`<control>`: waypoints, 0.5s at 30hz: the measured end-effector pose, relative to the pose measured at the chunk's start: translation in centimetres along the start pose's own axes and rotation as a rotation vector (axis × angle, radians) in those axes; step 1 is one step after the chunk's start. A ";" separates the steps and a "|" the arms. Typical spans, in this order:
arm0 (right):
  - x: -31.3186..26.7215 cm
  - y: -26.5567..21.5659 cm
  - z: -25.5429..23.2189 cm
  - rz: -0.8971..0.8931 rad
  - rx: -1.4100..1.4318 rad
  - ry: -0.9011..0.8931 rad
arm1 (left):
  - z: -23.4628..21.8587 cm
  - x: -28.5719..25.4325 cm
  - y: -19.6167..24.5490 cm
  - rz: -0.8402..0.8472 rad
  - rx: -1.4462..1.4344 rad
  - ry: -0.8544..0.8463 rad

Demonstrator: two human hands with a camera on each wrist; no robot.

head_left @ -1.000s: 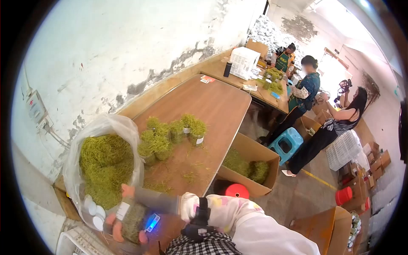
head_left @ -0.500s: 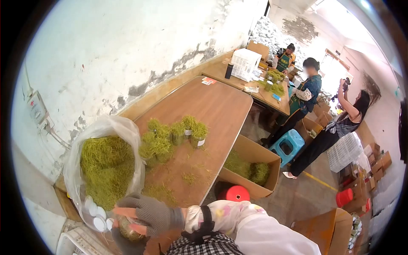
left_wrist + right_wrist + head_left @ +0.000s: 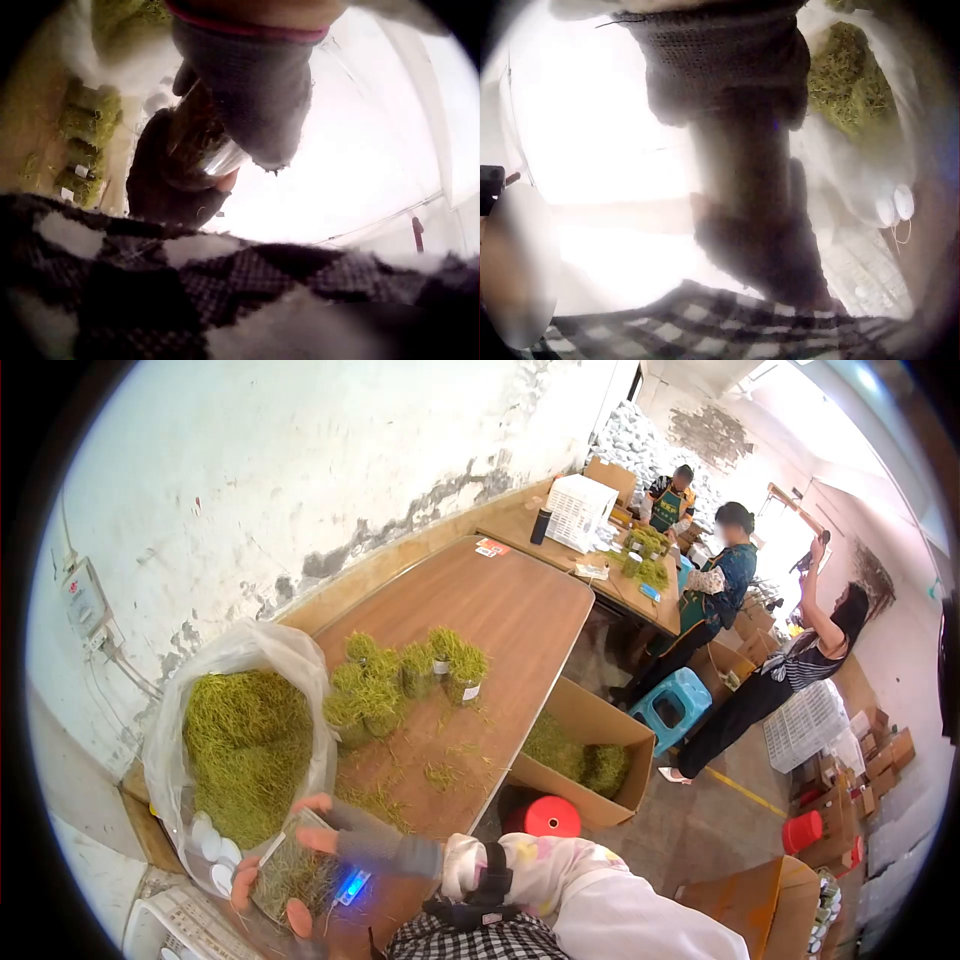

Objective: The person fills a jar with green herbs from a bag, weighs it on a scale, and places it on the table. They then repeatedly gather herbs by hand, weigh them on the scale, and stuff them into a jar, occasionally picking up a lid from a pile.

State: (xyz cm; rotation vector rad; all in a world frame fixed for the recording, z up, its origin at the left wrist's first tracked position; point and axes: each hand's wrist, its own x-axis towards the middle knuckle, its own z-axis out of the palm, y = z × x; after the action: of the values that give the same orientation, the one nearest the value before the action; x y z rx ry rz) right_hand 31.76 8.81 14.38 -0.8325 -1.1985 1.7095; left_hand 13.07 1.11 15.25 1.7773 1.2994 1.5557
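A clear jar [image 3: 300, 875] packed with dried green strands is tilted between both hands over the near left of the table. My left hand [image 3: 272, 900] grips its body from below, fingers and thumb on opposite sides. At the upper end, the fingers of my right hand [image 3: 345, 832] hold the jar near a pale strip. Both hands wear grey fingerless gloves. In the left wrist view, the glossy jar [image 3: 199, 146] shows between the two dark gloves. The right wrist view is dim around the hands. Right beside the jar glows a small blue-lit display [image 3: 352, 885].
An open plastic bag of green strands [image 3: 250, 750] stands by the wall, white lids [image 3: 215, 850] below it. Several filled jars [image 3: 465, 675] stand on the brown table [image 3: 470, 590]. A white basket [image 3: 190, 920] is lower left; a cardboard box [image 3: 590, 750] and red stool [image 3: 545, 815] are right.
The right hand first moved over the jar, covering most of it, then drew back toward its upper end, so the jar's side shows again. In the background a person raised their arms higher.
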 end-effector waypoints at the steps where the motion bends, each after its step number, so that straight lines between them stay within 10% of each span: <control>1: -0.1 -0.1 0.3 -0.049 0.017 0.031 | 0.2 -0.4 -1.7 -0.083 -0.210 0.013; 7: -1.7 -3.3 0.4 -0.701 -0.650 -0.062 | -0.9 -1.3 -6.8 -0.307 -0.076 -0.201; 12: -1.4 -3.9 0.0 -0.756 -0.768 -0.284 | -1.0 -1.6 -5.2 -0.025 -0.025 -0.128; 15: -1.4 -5.0 0.4 -0.755 -0.670 -0.358 | -1.1 -0.7 -5.0 -0.478 -0.579 0.020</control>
State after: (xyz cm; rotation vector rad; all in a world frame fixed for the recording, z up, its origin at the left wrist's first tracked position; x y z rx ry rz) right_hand 33.31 8.17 19.34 -0.3377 -2.0623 0.8433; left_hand 10.31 2.57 11.09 1.0108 1.0343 1.4690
